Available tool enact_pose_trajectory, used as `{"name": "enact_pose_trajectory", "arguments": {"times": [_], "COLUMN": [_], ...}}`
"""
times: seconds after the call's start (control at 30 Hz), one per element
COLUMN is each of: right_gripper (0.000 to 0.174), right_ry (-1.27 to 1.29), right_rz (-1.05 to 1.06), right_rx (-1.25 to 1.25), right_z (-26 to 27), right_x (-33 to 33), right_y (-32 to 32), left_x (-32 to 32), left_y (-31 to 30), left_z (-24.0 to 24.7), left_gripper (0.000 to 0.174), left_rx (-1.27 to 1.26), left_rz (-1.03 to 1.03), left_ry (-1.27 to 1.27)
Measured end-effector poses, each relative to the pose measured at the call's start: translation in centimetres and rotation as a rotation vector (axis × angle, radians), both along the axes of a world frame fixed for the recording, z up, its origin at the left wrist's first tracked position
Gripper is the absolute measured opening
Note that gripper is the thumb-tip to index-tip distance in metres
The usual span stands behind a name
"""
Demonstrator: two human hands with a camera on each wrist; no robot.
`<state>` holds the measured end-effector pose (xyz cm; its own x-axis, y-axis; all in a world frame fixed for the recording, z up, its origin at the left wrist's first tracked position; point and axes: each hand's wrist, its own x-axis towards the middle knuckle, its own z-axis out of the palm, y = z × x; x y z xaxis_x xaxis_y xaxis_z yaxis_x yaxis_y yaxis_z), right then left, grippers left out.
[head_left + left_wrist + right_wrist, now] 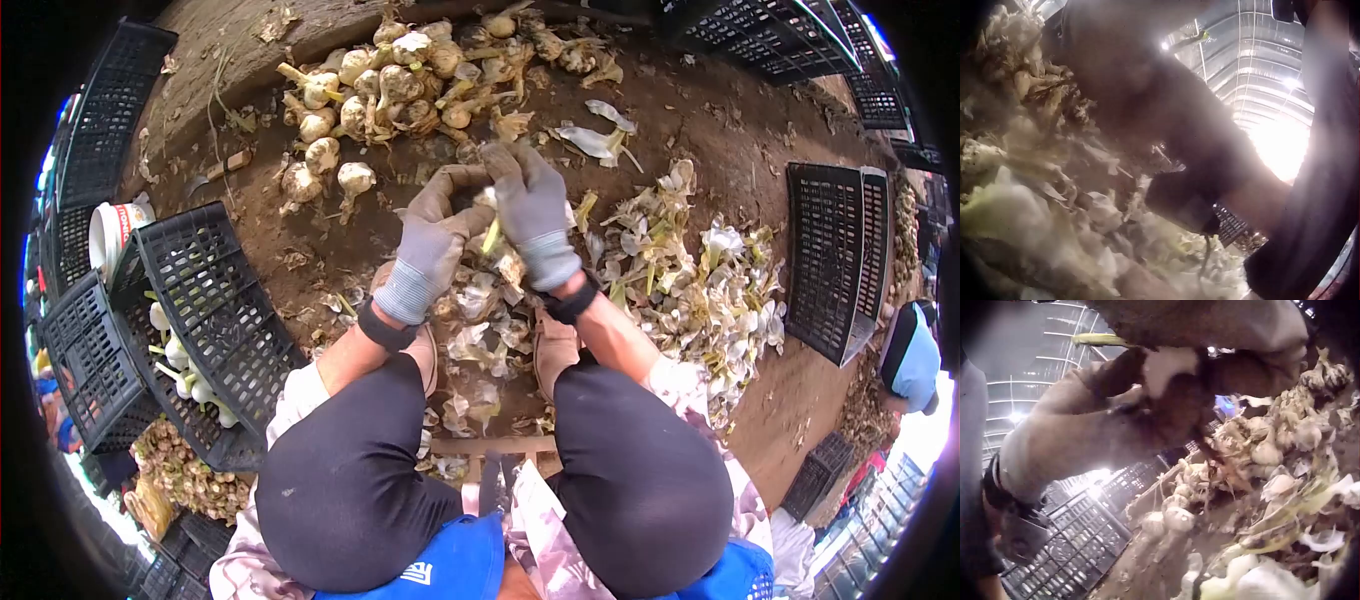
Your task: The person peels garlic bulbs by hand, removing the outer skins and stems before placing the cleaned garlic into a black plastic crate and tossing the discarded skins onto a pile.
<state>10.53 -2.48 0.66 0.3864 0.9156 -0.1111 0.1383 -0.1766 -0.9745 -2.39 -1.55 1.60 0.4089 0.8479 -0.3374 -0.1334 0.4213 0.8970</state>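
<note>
Between my two gloved hands is a garlic bulb (1169, 369), with bare white skin showing and a short green stem (490, 237) pointing back toward my body. My left hand (432, 240) grips the bulb from the left, fingers curled round it. From the other side my right hand (532, 205) pinches it, its fingers bent over the top. Both grey gloves are soiled brown at the fingers. Just beyond the hands lies a heap of untrimmed garlic (400, 85) with roots and dry stalks. Peeled skins (480, 340) lie below, between the shoes.
A tilted black crate (215, 310) at left holds several clean white garlic bulbs (175, 352). Behind it stands a white bucket (110, 235). A large pile of skins (710, 290) spreads at right, beside another black crate (835, 260). A wooden-handled blade (238, 160) lies on the ground.
</note>
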Motion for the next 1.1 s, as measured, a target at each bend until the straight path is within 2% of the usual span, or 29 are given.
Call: {"name": "enact_pose_trajectory", "arguments": {"times": [0.07,0.13,0.17,0.2,0.23,0.27,0.3,0.33,0.37,0.4,0.43,0.5,0.53,0.57,0.63,0.7,0.77,0.8,0.83,0.9,0.93,0.97,1.0,1.07,1.1], "right_gripper": [0.024,0.021,0.021,0.020,0.020,0.021,0.021,0.020,0.018,0.024,0.043,0.055,0.060,0.060,0.058,0.057,0.058,0.062,0.062,0.064,0.064,0.064,0.059,0.046,0.046], "right_ry": [-0.069,0.281,0.280,0.149,0.019,0.125,0.130,0.107,0.320,0.505,0.505,0.103,0.334,0.331,-0.230,-0.285,0.285,0.483,0.484,0.114,-0.077,-0.077,-0.260,-0.617,-0.618], "right_rz": [-0.019,-0.205,-0.210,-0.182,-0.151,-0.138,-0.137,-0.056,-0.011,0.016,0.110,0.132,0.209,0.212,0.395,0.379,0.298,0.233,0.234,0.283,0.296,0.291,0.283,0.244,0.241], "right_rx": [0.051,-0.125,-0.129,-0.076,-0.016,-0.188,-0.184,0.072,-0.173,-0.435,-0.388,-0.188,-0.193,-0.200,-0.052,-0.081,-0.271,-0.265,-0.269,-0.089,0.036,0.036,0.029,0.098,0.098], "right_z": [0.0,-0.6,-2.2,-4.7,-4.6,-4.4,-5.7,-6.4,-6.8,-5.4,-3.2,-2.6,-0.6,0.6,1.9,2.4,3.8,3.1,1.8,0.1,0.0,0.1,1.1,1.4,1.4], "right_x": [-0.1,0.5,0.7,0.9,0.7,0.6,0.5,0.2,1.3,2.1,2.8,3.1,2.9,2.7,2.1,1.9,2.3,2.6,2.7,2.6,2.4,2.1,1.6,0.8,0.7], "right_y": [0.2,1.4,1.7,1.8,2.1,2.2,2.4,2.6,1.9,1.4,0.6,-0.2,-1.1,-1.6,-2.1,-1.9,-1.8,-1.8,-2.0,-2.3,-2.4,-2.8,-2.9,-2.6,-2.4], "left_x": [0.2,0.3,0.2,-0.2,-0.6,-1.2,-1.3,-1.4,-1.7,-2.1,-2.4,-2.8,-2.8,-2.6,-2.3,-2.1,-2.0,-2.1,-2.1,-1.9,-1.5,-1.3,-1.2,-0.9,-0.8], "left_y": [-0.3,-0.2,-0.2,-0.1,0.1,0.4,0.4,0.2,0.0,0.3,0.6,0.9,0.8,0.7,0.7,0.7,0.5,0.5,0.6,0.6,0.5,0.5,0.4,0.3,0.2], "left_z": [1.2,1.8,1.5,0.8,0.1,-0.8,-0.8,-0.8,-0.7,-0.8,-0.7,-0.7,-0.7,-0.7,-0.3,0.6,1.0,0.5,-0.2,-0.6,-0.2,0.0,0.1,0.3,0.2], "left_gripper": [0.036,0.037,0.037,0.037,0.037,0.037,0.037,0.038,0.038,0.037,0.037,0.039,0.039,0.041,0.045,0.047,0.038,0.038,0.039,0.042,0.037,0.033,0.033,0.036,0.036], "left_rx": [0.026,-0.113,-0.119,-0.196,-0.267,-0.334,-0.330,-0.394,-0.456,-0.427,-0.418,-0.383,-0.386,-0.278,-0.062,-0.044,0.033,0.028,-0.055,-0.138,-0.196,-0.253,-0.254,-0.145,-0.145], "left_rz": [-0.012,0.041,0.037,0.021,0.004,-0.014,-0.014,0.057,0.129,0.090,0.097,0.068,0.075,0.081,0.078,0.040,0.038,0.040,0.074,0.106,0.139,0.170,0.164,0.132,0.129], "left_ry": [0.078,-0.241,-0.242,-0.334,-0.425,-0.499,-0.495,-0.558,-0.620,-0.680,-0.677,-0.746,-0.749,-0.601,-0.296,-0.221,-0.087,-0.085,-0.143,-0.202,-0.255,-0.308,-0.307,-0.126,-0.127]}}
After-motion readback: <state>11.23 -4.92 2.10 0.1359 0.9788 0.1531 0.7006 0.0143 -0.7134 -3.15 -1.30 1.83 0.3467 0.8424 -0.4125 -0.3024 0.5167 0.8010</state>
